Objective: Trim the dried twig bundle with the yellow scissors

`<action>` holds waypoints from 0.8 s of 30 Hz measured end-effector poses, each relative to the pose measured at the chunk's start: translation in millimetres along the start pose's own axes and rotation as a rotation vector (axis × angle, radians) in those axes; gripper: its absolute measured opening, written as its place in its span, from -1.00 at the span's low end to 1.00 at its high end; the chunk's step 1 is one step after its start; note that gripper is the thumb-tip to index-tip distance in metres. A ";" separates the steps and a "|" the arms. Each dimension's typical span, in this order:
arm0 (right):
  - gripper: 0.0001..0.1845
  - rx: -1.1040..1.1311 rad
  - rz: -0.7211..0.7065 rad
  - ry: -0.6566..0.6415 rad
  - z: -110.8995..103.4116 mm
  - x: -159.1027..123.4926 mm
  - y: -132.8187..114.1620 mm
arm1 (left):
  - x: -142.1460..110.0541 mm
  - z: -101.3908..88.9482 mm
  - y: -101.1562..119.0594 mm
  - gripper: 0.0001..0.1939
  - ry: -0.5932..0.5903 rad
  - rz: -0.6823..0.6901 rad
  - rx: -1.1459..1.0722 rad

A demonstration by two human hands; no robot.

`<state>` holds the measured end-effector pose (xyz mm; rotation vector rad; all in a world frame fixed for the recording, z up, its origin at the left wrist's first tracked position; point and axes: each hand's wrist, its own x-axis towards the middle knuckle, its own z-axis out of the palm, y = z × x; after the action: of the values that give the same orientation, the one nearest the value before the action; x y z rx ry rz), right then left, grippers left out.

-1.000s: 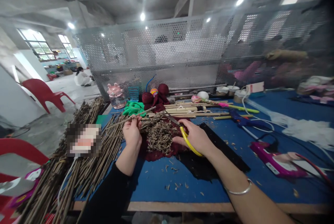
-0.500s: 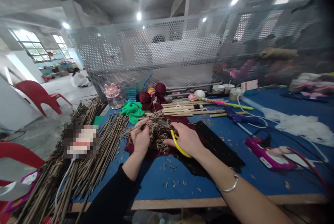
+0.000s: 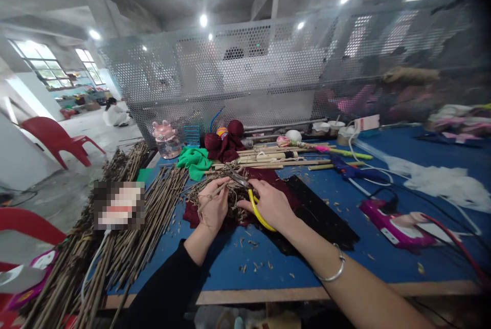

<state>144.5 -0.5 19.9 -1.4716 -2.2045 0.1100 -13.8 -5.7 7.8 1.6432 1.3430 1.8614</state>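
Observation:
My right hand [image 3: 270,203] is closed round the yellow handles of a pair of scissors [image 3: 256,211]. The metal blades point up and left, close to the fingers of my left hand. My left hand [image 3: 215,205] pinches a dry brown stalk [image 3: 213,194] that slants across it. Beneath and behind both hands lies a heap of dried plant bits [image 3: 236,201] on a dark red cloth [image 3: 192,215]. To the left, many cut dry stems [image 3: 153,219] are piled on the blue table.
A black cloth [image 3: 326,216] lies right of the heap. Behind are bamboo sticks [image 3: 268,161], green cloth [image 3: 195,161], dark red balls [image 3: 235,128] and a pink-topped bottle [image 3: 166,139]. A purple power strip [image 3: 395,226] with cords and a blue glue gun [image 3: 347,169] sit at right.
My left hand has shifted slightly right and turned, and its stalk now slants across the fingers. The scissors and my right hand have moved slightly left.

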 end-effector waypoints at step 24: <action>-0.65 0.155 0.049 -0.034 9.8 4.2 9.9 | 8.6 -0.5 -13.3 -0.86 0.066 -0.096 0.005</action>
<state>147.4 9.2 9.5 -1.4474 -2.1344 0.3173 -21.1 7.2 2.5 1.5042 1.4276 1.8724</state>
